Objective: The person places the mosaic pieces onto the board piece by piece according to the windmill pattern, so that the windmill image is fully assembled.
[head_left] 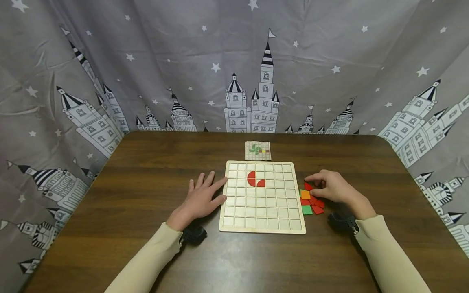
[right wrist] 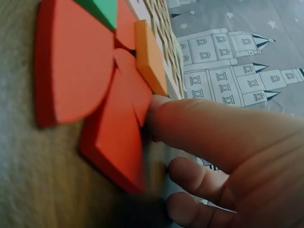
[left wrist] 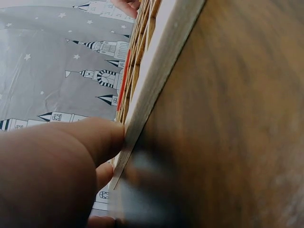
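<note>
No words, numbers or brand names can be read. The printed signs are pictorial: on the small card (head_left: 258, 158), ahead of and between the left hand (head_left: 198, 200) and the right hand (head_left: 334, 188), a grid with green and yellow shapes; on the grey curtain (head_left: 315, 44) beyond both hands, white stars (head_left: 215, 67) and black-and-white castles (head_left: 266, 97), some topped with flags (head_left: 271, 34).

Room nearside of board (head_left: 261, 223), left hand (head_left: 199, 201) blocking left, tiles (head_left: 305, 195) (overlapping) right
</note>
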`<control>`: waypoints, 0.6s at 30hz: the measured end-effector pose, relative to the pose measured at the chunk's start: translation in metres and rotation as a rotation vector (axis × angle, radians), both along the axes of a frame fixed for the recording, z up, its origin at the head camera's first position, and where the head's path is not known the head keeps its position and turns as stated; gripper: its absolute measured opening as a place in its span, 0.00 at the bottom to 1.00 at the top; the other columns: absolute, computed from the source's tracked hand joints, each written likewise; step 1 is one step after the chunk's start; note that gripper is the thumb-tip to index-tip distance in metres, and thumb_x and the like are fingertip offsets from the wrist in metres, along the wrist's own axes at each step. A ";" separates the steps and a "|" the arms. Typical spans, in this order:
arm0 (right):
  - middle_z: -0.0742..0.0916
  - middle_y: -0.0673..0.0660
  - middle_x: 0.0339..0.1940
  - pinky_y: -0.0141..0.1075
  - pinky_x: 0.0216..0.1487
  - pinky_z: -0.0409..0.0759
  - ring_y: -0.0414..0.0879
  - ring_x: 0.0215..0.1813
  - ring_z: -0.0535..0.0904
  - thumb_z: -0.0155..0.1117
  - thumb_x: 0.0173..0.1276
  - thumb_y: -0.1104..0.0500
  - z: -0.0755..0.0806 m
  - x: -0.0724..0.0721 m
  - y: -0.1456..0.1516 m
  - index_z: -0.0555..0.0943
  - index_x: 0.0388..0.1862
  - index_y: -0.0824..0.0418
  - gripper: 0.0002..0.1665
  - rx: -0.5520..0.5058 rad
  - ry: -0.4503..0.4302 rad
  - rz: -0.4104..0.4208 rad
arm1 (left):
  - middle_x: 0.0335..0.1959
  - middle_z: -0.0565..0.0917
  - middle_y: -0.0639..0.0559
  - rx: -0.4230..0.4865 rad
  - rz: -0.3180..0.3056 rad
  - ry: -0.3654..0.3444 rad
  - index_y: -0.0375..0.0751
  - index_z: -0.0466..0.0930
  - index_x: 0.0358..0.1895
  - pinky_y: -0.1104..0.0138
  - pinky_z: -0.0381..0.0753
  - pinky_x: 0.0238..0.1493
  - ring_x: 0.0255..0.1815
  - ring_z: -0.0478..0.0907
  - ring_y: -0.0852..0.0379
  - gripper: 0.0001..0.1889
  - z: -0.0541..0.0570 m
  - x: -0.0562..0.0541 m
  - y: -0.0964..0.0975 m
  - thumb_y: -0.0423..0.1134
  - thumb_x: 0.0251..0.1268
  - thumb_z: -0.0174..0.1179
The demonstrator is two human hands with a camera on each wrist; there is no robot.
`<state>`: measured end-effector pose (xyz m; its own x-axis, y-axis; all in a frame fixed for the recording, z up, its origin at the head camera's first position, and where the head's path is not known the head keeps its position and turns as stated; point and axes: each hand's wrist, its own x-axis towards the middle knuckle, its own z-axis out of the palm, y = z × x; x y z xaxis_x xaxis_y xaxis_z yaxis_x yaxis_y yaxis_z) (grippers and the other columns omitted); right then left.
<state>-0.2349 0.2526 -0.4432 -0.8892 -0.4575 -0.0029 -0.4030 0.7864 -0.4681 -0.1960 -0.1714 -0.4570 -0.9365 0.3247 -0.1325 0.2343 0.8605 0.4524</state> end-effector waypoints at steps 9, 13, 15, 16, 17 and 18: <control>0.80 0.52 0.30 0.32 0.30 0.68 0.41 0.30 0.69 0.75 0.60 0.63 -0.005 0.000 -0.004 0.89 0.50 0.62 0.18 -0.012 0.043 -0.016 | 0.85 0.47 0.36 0.000 -0.002 -0.006 0.56 0.59 0.81 0.26 0.34 0.75 0.84 0.35 0.27 0.32 0.001 0.000 0.000 0.54 0.77 0.52; 0.80 0.52 0.30 0.32 0.31 0.69 0.41 0.30 0.69 0.75 0.60 0.63 -0.005 0.000 -0.005 0.89 0.49 0.63 0.17 -0.010 0.054 -0.022 | 0.85 0.47 0.36 0.002 -0.004 -0.005 0.57 0.60 0.81 0.26 0.34 0.75 0.84 0.36 0.27 0.32 0.001 0.000 0.000 0.54 0.77 0.52; 0.81 0.52 0.30 0.32 0.30 0.68 0.41 0.30 0.69 0.74 0.60 0.63 -0.005 0.001 -0.005 0.89 0.49 0.64 0.17 -0.012 0.058 -0.026 | 0.85 0.47 0.36 0.003 -0.004 -0.006 0.57 0.59 0.81 0.26 0.34 0.75 0.84 0.35 0.28 0.32 0.000 0.000 0.000 0.55 0.77 0.52; 0.81 0.52 0.30 0.32 0.30 0.68 0.41 0.30 0.69 0.74 0.60 0.63 -0.005 0.001 -0.005 0.89 0.49 0.64 0.16 -0.012 0.058 -0.030 | 0.85 0.47 0.36 0.002 -0.005 -0.005 0.57 0.59 0.81 0.26 0.34 0.75 0.84 0.35 0.28 0.32 0.000 0.000 0.000 0.55 0.77 0.52; 0.81 0.53 0.30 0.32 0.30 0.68 0.41 0.30 0.69 0.74 0.60 0.63 -0.005 0.001 -0.006 0.89 0.48 0.64 0.16 -0.012 0.061 -0.034 | 0.85 0.47 0.36 0.002 -0.005 -0.006 0.57 0.60 0.81 0.26 0.34 0.75 0.84 0.35 0.28 0.32 0.000 0.000 0.000 0.54 0.77 0.52; 0.81 0.53 0.30 0.32 0.30 0.68 0.41 0.30 0.70 0.74 0.60 0.64 -0.005 0.001 -0.006 0.90 0.47 0.64 0.15 -0.015 0.064 -0.038 | 0.85 0.47 0.36 0.003 -0.007 -0.005 0.57 0.60 0.81 0.26 0.34 0.75 0.84 0.35 0.28 0.32 0.000 0.000 0.000 0.54 0.77 0.52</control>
